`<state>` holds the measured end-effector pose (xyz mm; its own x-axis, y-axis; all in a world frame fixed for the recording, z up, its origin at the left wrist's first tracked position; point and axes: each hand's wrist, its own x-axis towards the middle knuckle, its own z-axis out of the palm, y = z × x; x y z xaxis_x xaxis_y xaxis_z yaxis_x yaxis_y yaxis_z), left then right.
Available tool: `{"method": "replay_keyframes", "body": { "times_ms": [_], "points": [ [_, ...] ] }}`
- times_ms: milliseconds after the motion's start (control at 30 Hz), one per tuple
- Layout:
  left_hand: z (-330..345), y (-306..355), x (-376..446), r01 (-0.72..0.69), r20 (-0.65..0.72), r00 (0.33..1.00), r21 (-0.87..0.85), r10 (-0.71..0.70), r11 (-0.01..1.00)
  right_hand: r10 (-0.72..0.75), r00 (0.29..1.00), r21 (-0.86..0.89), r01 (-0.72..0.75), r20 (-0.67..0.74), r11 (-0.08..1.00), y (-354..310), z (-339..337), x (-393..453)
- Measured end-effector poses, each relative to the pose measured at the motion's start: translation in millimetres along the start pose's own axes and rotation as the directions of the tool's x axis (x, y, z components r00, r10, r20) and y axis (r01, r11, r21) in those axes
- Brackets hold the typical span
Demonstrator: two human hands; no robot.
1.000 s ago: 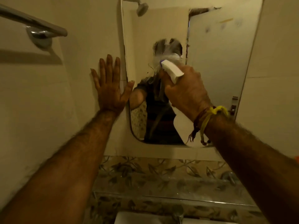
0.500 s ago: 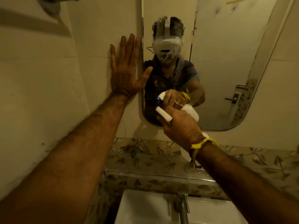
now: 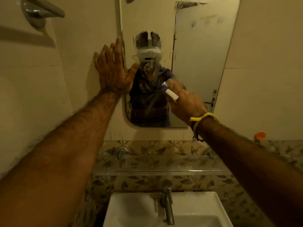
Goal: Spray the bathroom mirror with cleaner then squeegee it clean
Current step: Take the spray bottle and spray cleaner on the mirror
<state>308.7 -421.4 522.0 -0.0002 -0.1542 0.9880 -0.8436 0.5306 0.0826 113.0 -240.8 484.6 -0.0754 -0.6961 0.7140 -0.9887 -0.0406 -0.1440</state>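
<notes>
The wall mirror (image 3: pixel 200 51) fills the upper middle, with wet streaks of cleaner running down its centre. My right hand (image 3: pixel 186 105) is closed around a white spray bottle (image 3: pixel 171 94); only its white nozzle head shows above my fingers, pointed at the lower part of the glass, close to it. My left hand (image 3: pixel 111 69) lies flat with fingers spread on the tiled wall at the mirror's left edge, thumb over the glass. No squeegee is in view.
A white basin (image 3: pixel 188 208) with a steel tap (image 3: pixel 167 200) sits below. A glass shelf (image 3: pixel 160 167) runs under the mirror in front of leaf-patterned tiles. A chrome towel bar (image 3: pixel 42 9) juts from the wall at upper left.
My right hand with the bottle dropped from the mirror's middle to its lower part, then rose slightly. The view tilted down, then back up. My left hand stayed pressed on the wall.
</notes>
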Motion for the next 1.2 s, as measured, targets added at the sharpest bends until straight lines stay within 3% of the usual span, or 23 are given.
{"method": "replay_keyframes", "body": {
  "times_ms": [133,267,367,467,567,733,967,1200],
  "points": [
    [-8,4,39,-0.077,-0.092,0.993,-0.098,0.068,0.992,0.03,0.996,0.063,-0.025,-0.082,0.998,-2,-38,32],
    [-9,11,78,-0.21,-0.043,0.978,-0.235,0.206,0.949,0.098,0.968,0.152,-0.064,-0.23,0.986,-10,-77,68],
    [3,15,78,-0.176,-0.009,0.983,-0.358,0.185,0.917,0.188,0.94,0.288,-0.103,-0.286,0.952,-10,-100,88],
    [21,8,71,-0.181,-0.073,0.983,-0.451,0.166,0.874,0.267,0.903,0.355,-0.141,-0.335,0.924,3,-109,99],
    [36,-2,72,-0.255,-0.19,0.962,-0.37,0.196,0.893,0.311,0.861,0.372,-0.157,-0.402,0.915,23,-116,104],
    [38,-3,71,-0.256,-0.184,0.96,-0.267,0.212,0.929,0.478,0.758,0.424,-0.293,-0.443,0.857,50,-115,95],
    [27,-1,69,-0.217,-0.058,0.976,-0.222,0.209,0.951,0.579,0.714,0.464,-0.389,-0.395,0.796,67,-92,53],
    [14,4,65,-0.192,0.062,0.976,-0.207,0.209,0.959,0.578,0.754,0.434,-0.428,-0.313,0.793,70,-67,15]
  ]
}}
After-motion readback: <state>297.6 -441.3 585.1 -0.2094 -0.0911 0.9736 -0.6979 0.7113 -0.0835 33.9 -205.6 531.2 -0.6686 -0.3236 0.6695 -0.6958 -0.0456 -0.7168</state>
